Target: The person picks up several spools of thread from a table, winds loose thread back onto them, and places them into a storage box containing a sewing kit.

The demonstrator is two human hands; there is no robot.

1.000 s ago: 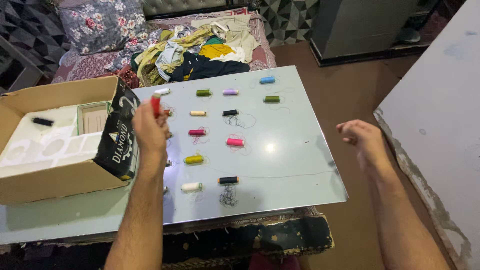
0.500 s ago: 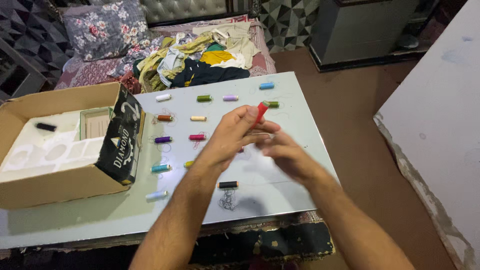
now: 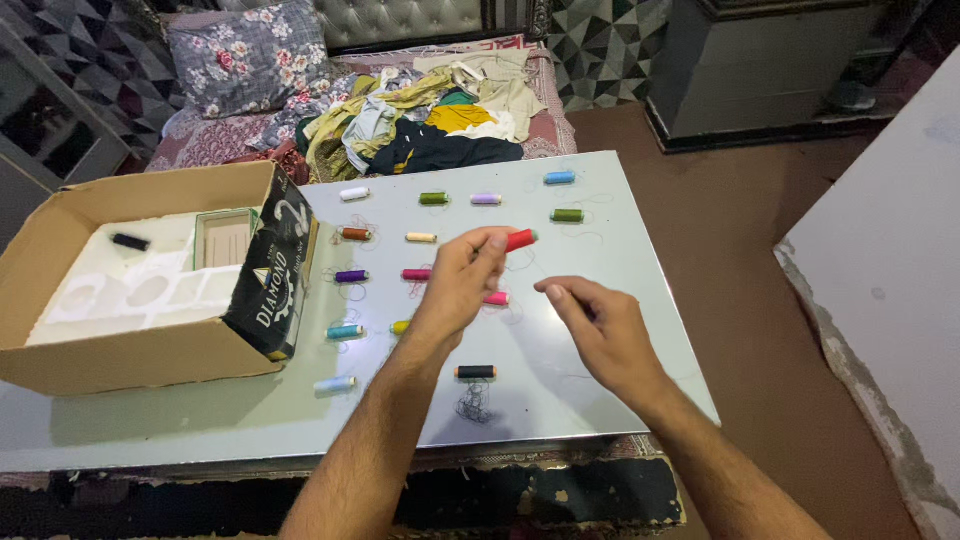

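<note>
Spool (image 3: 519, 239) pinched in left hand (image 3: 462, 282), likely light and hard; best gripped mid-barrel. Right hand (image 3: 600, 330) loose, empty.

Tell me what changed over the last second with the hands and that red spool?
The left hand carried the red thread spool from beside the cardboard box rightward over the table's middle, keeping its hold. The right hand came in from the right, met it, then drew slightly apart, fingers pinched. The other spools in their rows and the box stayed put.
</note>
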